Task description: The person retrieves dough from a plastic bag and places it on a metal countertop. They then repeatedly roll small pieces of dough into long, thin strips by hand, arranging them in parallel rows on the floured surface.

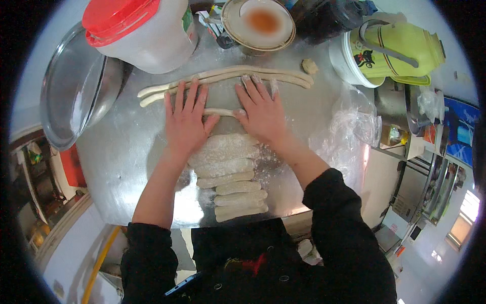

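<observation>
Both my hands lie palm down with fingers apart on a short dough rope (219,111). My left hand (186,121) covers its left end, and my right hand (264,114) covers its right end. The fingertips of my left hand reach two long, thin dough ropes (231,72) lying side by side behind. A small dough ball (310,66) sits near their right end. Close to my body, several thick dough logs (241,187) are lined up in a column. The far ones (228,148) are dusted with flour.
This metal tabletop (125,163) bears scattered flour. At the left are a large steel basin (72,91) and a white bucket (152,41) with a red lid. A bowl of reddish-brown contents (262,22) stands behind. To the right are a yellow-green jug (398,49) and clear plastic bags (349,121).
</observation>
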`<state>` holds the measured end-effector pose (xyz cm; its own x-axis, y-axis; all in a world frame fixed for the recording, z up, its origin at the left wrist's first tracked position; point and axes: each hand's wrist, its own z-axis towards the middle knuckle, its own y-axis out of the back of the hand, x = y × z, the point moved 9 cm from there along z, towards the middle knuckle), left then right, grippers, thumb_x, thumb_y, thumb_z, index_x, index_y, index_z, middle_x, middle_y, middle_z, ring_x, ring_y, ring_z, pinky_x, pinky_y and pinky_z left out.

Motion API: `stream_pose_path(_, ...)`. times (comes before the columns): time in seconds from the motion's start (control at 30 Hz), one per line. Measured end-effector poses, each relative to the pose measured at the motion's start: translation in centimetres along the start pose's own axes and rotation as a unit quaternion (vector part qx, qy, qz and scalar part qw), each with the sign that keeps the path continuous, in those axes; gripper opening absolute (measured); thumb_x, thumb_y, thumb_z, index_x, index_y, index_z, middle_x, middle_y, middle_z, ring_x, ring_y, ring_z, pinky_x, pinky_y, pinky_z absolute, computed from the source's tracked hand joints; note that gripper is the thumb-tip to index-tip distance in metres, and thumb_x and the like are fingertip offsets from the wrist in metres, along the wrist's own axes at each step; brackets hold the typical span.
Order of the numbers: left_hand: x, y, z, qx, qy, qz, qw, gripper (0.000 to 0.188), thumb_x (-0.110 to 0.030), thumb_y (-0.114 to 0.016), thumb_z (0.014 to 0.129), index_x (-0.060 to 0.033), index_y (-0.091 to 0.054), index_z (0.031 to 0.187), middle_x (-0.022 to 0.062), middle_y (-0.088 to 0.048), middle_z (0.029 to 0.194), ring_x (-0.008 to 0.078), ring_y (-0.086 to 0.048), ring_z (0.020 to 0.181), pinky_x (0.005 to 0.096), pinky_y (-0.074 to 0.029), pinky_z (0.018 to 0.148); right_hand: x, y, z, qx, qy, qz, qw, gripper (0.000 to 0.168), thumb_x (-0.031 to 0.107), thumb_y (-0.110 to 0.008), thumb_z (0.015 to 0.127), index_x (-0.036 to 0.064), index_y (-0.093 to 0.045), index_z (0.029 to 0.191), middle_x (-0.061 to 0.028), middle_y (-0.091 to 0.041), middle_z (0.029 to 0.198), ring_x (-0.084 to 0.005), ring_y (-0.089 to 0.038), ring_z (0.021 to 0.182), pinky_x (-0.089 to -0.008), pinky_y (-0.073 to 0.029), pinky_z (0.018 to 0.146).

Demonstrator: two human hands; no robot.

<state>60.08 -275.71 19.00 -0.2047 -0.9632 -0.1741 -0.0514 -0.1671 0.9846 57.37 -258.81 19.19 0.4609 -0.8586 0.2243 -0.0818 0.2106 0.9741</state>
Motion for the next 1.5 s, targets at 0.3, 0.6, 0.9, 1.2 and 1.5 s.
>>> stream_pose_path(0.3, -2.8, 0.4, -1.3, -0.006, -0.004, -0.097, 0.995, 0.082, -0.045, -0.070, 0.091, -0.0118, -0.041, 0.161, 0.0140, -0.037, 0.168, 0.0358, -0.032, 0.156, 0.0619, -0.017, 0.128, -5.3, 0.0, -3.7, 0.068, -0.015, 0.097, 0.993, 0.063, 0.021, -0.078, 0.083, 0.018, -0.060, 0.142, -0.0102, -0.058, 0.145, -0.0307, -0.054, 0.136, -0.0500, -0.040, 0.113)
stream_pose_path(0.6, -8.3, -2.0, -1.9, 0.058, -0.034, -0.151, 0.986, 0.090, -0.049, -0.071, 0.089, -0.0085, -0.037, 0.162, 0.0127, -0.035, 0.170, 0.0354, -0.030, 0.157, 0.0588, -0.020, 0.128, 0.2, 0.2, -3.1, 0.049, 0.007, 0.024, 0.998, 0.071, 0.042, -0.068, 0.093, 0.011, -0.048, 0.154, -0.0133, -0.047, 0.160, -0.0337, -0.043, 0.148, -0.0594, -0.035, 0.119)
stream_pose_path(0.9, -7.2, -1.6, 1.1, 0.019, -0.082, -0.040, 0.996, 0.096, -0.053, -0.075, 0.083, -0.0050, -0.041, 0.159, 0.0126, -0.036, 0.169, 0.0340, -0.027, 0.158, 0.0584, -0.018, 0.129, -3.0, 0.8, -0.9, -0.005, -0.042, -0.008, 0.999, 0.083, 0.048, -0.068, 0.092, 0.013, -0.039, 0.162, -0.0113, -0.045, 0.164, -0.0304, -0.038, 0.153, -0.0636, -0.029, 0.120)
stream_pose_path(1.2, -9.7, -1.2, -4.2, 0.048, -0.075, -0.111, 0.990, 0.088, -0.056, -0.070, 0.088, -0.0049, -0.047, 0.156, 0.0140, -0.043, 0.164, 0.0330, -0.034, 0.155, 0.0575, -0.020, 0.128, -2.4, -0.1, -9.0, 0.056, -0.080, 0.008, 0.995, 0.079, 0.050, -0.065, 0.093, 0.008, -0.045, 0.157, -0.0152, -0.044, 0.162, -0.0320, -0.038, 0.153, -0.0634, -0.021, 0.125)
stream_pose_path(1.5, -1.6, 2.2, -4.6, 0.022, 0.033, -0.073, 0.997, 0.076, -0.039, -0.071, 0.090, -0.0077, -0.047, 0.155, 0.0137, -0.044, 0.163, 0.0343, -0.036, 0.153, 0.0571, -0.023, 0.127, -3.1, -0.6, -11.2, 0.138, -0.101, 0.010, 0.985, 0.087, 0.046, -0.066, 0.094, 0.009, -0.032, 0.164, -0.0153, -0.030, 0.171, -0.0372, -0.029, 0.157, -0.0662, -0.022, 0.124)
